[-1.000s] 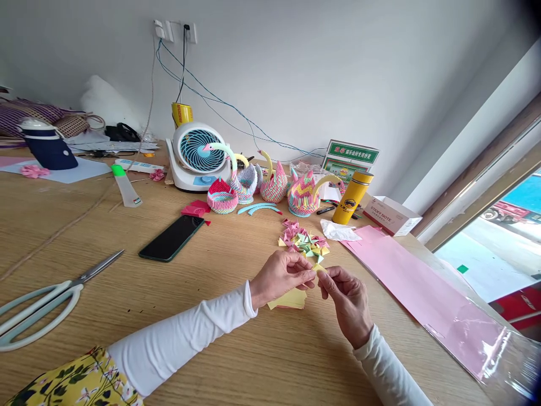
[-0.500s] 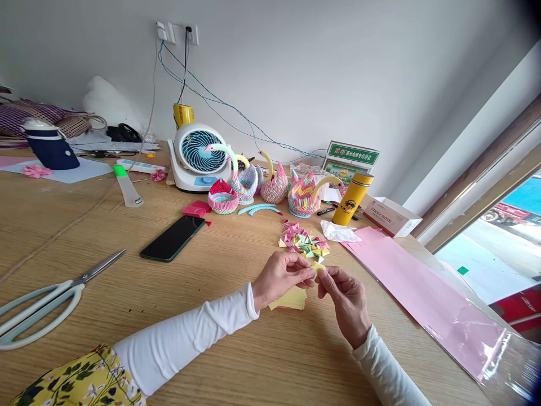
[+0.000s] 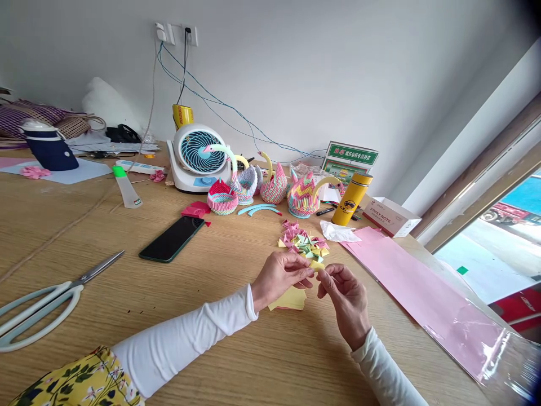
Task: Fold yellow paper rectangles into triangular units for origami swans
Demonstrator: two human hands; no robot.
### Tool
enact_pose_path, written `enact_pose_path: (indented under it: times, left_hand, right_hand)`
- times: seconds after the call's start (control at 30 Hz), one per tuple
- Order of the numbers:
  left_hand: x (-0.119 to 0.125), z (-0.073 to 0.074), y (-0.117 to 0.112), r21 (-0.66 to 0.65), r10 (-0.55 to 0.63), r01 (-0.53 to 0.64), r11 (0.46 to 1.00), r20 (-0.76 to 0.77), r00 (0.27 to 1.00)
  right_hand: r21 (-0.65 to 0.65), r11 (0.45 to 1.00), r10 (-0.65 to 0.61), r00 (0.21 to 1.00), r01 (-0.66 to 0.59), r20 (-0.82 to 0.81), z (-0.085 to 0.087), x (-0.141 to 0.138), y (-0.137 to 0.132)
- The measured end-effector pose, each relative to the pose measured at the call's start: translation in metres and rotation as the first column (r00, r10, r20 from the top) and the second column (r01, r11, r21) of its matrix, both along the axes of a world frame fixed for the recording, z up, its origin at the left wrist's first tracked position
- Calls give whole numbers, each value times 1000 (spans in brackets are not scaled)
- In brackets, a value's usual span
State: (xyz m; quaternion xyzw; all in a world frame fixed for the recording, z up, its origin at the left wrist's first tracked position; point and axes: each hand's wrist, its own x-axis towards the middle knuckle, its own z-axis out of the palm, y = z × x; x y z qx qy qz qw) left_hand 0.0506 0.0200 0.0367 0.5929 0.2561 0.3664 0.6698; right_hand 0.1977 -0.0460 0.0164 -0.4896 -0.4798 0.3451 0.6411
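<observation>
Between my fingertips is a small piece of yellow paper (image 3: 316, 265), raised above the table. My left hand (image 3: 284, 277) pinches its left side, and my right hand (image 3: 346, 296) pinches its right side with thumb and finger. A stack of yellow paper slips (image 3: 288, 300) lies on the table, partly covered by my left hand. Just beyond my hands is a pile of folded paper triangles (image 3: 302, 239) in pink, yellow and green.
Several paper swans (image 3: 274, 183) stand behind the pile, by a white fan (image 3: 198, 158). A phone (image 3: 172, 239) and scissors (image 3: 63, 299) lie to the left. On the right are a yellow cylinder (image 3: 353, 198), a sticky note box (image 3: 391, 217) and pink paper sheets (image 3: 426, 299).
The yellow paper has turned slightly between my fingers, its pointed top now looking flatter. Both hands stay in nearly the same place.
</observation>
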Motion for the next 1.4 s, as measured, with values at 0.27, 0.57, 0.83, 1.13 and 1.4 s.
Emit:
enact_pose_path:
  times: [0.27, 0.57, 0.83, 1.13, 1.4]
  left_hand:
    - [-3, 5, -1, -108, -93, 95, 990, 20, 995]
    - [-8, 6, 5, -346, -99, 157, 925, 180, 979]
    - [-3, 5, 5, -414, 74, 49, 909, 276, 958]
    - [-8, 7, 10, -467, 64, 53, 883, 231, 971]
    - [-10, 8, 11, -637, -228, 326, 699, 233, 945]
  right_hand:
    - [-15, 999, -27, 998, 28, 61, 2, -1, -3]
    - [-22, 999, -40, 995, 42, 89, 4, -4, -5]
    - [-45, 996, -72, 995, 75, 67, -1, -4, -4]
    - [1, 990, 142, 988, -142, 64, 6, -1, -7]
    - [73, 982, 148, 953, -173, 265, 13, 8, -6]
